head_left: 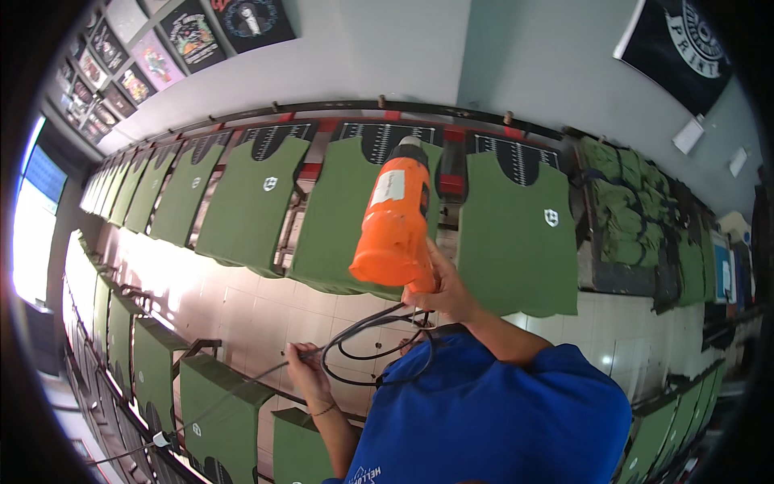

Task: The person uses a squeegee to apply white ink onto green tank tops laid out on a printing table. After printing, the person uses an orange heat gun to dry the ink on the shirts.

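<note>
My right hand [450, 292] is wrapped round the handle of an orange heat gun [390, 230], its dark nozzle pointing away from me over the row of shirts. From the handle a black power cord [363, 323] hangs in loose loops in front of my body. Lower and to the left, my left hand [306, 375] is closed on that cord, which runs on to the lower left past a white plug or connector [161, 439]. Beneath the heat gun lies a green T-shirt [330, 230] on a flat board. Another green T-shirt [516, 242] with a small white emblem lies to its right.
More boards with green shirts [254, 202] curve off to the far left along a dark rail [355, 105]. A second row of shirts [218, 403] stands at the lower left. Stacked, folded green garments [625, 210] lie on a dark table at the right. Tiled floor [242, 315] shows between the rows.
</note>
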A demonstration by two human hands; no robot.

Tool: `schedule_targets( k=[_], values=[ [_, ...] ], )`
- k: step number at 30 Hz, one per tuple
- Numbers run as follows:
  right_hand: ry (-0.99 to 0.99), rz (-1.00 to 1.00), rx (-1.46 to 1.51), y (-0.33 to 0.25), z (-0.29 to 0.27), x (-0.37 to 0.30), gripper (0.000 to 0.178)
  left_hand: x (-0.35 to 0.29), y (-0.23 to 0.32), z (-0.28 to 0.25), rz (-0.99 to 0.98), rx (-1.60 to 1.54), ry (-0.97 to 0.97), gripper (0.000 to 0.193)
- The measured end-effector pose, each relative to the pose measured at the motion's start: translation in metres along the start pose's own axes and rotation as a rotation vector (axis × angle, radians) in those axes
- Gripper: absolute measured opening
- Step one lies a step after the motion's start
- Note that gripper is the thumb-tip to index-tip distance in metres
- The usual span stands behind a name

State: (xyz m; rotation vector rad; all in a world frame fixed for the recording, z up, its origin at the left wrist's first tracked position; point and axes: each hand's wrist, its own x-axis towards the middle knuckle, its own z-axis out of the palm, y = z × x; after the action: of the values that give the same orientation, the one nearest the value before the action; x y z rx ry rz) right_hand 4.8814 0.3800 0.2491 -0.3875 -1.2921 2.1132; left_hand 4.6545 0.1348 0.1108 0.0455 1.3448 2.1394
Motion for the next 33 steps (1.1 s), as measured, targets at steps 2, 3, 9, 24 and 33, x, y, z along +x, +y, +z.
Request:
schedule_targets(
  k=[2,3,9,24,33],
  values=[
    [0.036,0.010,-0.094,-0.010,-0.016,-0.012,0.096,0.009,0.011,0.019,0.020,0.039,0.028,0.032],
    [0.074,0.002,-0.086,-0.019,-0.022,-0.023,0.092,0.011,0.017,0.032,0.044,0.058,0.039,0.033],
    [0.376,-0.223,-0.167,-0.053,-0.072,-0.058,0.078,0.042,0.025,0.031,-0.072,0.202,0.054,0.034],
    [0.870,-0.376,-0.163,-0.238,-0.278,-0.200,0.056,0.128,0.138,-0.132,0.333,-0.289,0.578,0.052],
    [0.747,-0.100,-0.304,-0.252,-0.343,-0.198,0.054,0.072,0.144,-0.095,0.619,0.212,0.855,0.057]
  ],
)
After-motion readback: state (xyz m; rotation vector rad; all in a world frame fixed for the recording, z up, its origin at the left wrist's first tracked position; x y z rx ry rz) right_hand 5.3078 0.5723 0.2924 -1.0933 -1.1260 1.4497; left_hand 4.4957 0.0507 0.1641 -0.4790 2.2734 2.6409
